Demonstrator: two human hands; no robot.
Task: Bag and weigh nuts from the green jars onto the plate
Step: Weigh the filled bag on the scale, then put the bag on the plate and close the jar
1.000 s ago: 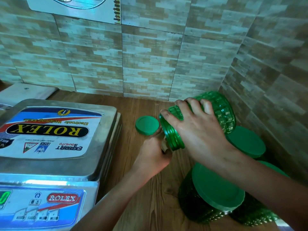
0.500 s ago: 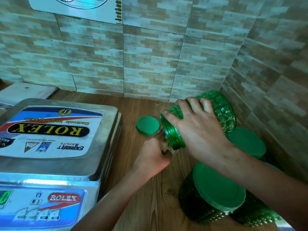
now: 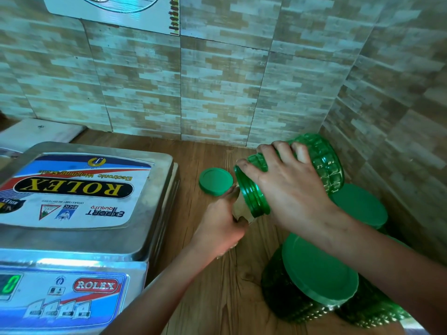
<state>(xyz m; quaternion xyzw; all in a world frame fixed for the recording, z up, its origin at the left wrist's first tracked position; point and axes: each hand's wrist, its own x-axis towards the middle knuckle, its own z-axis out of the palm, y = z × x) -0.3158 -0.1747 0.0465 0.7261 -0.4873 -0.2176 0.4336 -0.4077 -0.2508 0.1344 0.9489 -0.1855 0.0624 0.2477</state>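
Observation:
My right hand grips an open green plastic jar, tipped on its side with its mouth pointing left and down. My left hand holds a small clear bag right under the jar's mouth; the bag is mostly hidden by my fingers. The jar's green lid lies flat on the wooden counter just left of the mouth. The steel weighing plate of the electronic scale sits at the left with nothing on it.
Three closed green jars stand at the right: one in front, one behind, one at the edge. The scale's display panel is at bottom left. Tiled walls close the back and right. A white board lies far left.

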